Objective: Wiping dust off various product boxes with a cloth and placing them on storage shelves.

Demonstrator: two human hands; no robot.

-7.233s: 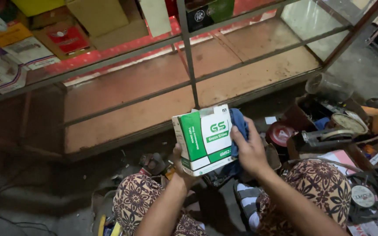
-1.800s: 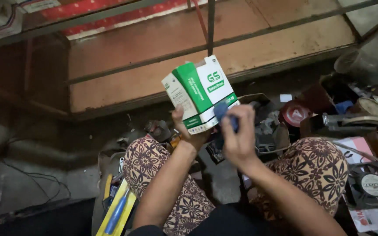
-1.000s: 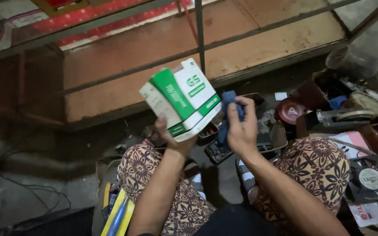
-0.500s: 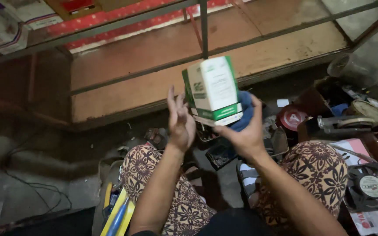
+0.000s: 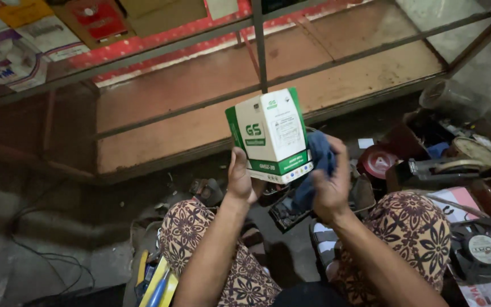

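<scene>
Gripping the green-and-white box (image 5: 272, 135) at its lower left corner, the left hand (image 5: 241, 181) props it upright above the patterned knees while the right hand (image 5: 329, 187) presses a bunched blue cloth (image 5: 317, 165) against its right side, so a hard wipe could probably tip it loose.

Just the one camera here, strapped to the person's head.

It looks steeply down and forward over the patterned knees (image 5: 200, 227), close enough that both forearms fill the lower frame. Past the knees it faces the empty wooden shelf unit (image 5: 200, 122); cluttered floor lies to the right of them. No second view to overlap with.
</scene>
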